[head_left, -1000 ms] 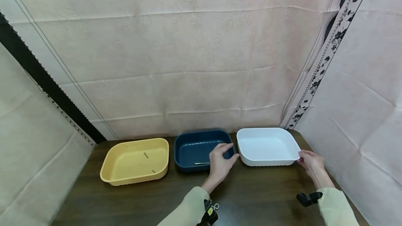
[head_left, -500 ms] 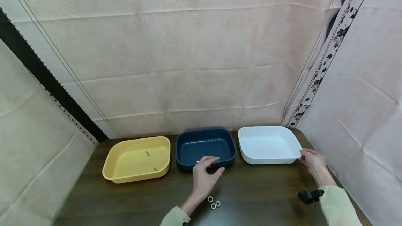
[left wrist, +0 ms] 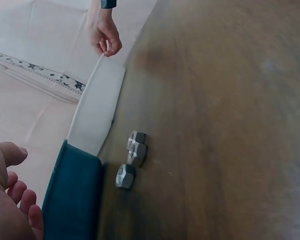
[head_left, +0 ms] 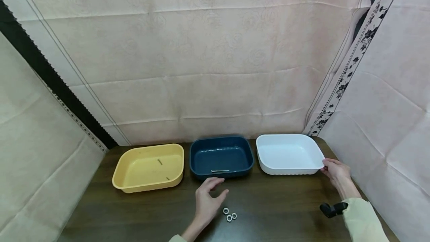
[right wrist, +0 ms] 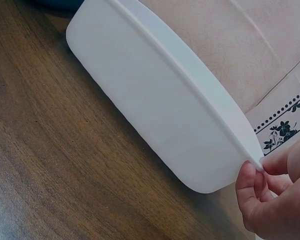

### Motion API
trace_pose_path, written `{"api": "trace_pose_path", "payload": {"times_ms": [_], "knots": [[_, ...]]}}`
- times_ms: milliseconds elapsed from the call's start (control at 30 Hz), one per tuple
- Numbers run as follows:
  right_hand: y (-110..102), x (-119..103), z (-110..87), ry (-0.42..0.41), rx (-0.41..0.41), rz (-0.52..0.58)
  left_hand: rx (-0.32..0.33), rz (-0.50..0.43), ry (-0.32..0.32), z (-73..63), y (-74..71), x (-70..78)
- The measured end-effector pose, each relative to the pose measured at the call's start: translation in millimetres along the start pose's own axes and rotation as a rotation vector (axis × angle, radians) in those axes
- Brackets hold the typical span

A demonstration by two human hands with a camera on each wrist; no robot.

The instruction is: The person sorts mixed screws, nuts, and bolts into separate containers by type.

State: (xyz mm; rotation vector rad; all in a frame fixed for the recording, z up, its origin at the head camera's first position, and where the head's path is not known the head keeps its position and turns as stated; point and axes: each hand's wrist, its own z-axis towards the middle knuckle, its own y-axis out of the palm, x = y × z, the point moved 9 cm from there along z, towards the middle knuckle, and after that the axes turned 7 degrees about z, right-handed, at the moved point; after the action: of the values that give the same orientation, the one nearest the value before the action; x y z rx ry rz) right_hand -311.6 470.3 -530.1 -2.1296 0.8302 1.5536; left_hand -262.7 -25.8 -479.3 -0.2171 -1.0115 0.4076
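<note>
Three metal hex nuts (head_left: 229,218) lie in a small cluster on the brown table, also seen as nuts (left wrist: 124,176) in the left wrist view. My left hand (head_left: 207,201) hovers just left of them, thumb and fingers apart with nothing between. It is in front of the dark blue tray (head_left: 221,155), which has a thin metal screw or rod (head_left: 220,171) lying inside. My right hand (head_left: 337,174) pinches the near right corner of the white tray (head_left: 290,154); in the right wrist view, thumb and fingers (right wrist: 247,172) grip its rim.
A yellow tray (head_left: 147,188) with two small screws (head_left: 159,161) inside stands at the left of the row. Pale patterned cloth (head_left: 208,66) hangs behind the table (head_left: 268,212) and along both sides.
My left hand has drawn back from over the blue tray, left and toward me, and the nuts show fully. My right hand keeps its pinch on the white tray.
</note>
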Motion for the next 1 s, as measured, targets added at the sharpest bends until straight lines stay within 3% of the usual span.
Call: {"api": "trace_pose_path", "payload": {"times_ms": [167, 400, 500, 667, 1000], "knots": [[1.0, -2.6, -2.0, 0.006, -0.009, -0.005, -0.033, 0.011, -0.037, -4.1, -1.7, -9.3], [1.6, -2.0, -1.4, 0.021, -0.029, -0.021, -0.041, 0.055, 0.000, -14.0, -7.7, -13.8], [-2.2, 4.4, 6.0, 0.027, 0.012, -0.016, -0.078, 0.056, -0.019, -19.3, -7.1, -18.3], [-6.4, 11.0, 17.4, 0.014, 0.013, 0.031, -0.173, 0.046, -0.054, -27.8, -0.9, -26.6], [0.0, 5.4, 7.5, 0.032, -0.041, 0.031, -0.225, 0.044, 0.003, -38.7, 4.7, -32.1]]}}
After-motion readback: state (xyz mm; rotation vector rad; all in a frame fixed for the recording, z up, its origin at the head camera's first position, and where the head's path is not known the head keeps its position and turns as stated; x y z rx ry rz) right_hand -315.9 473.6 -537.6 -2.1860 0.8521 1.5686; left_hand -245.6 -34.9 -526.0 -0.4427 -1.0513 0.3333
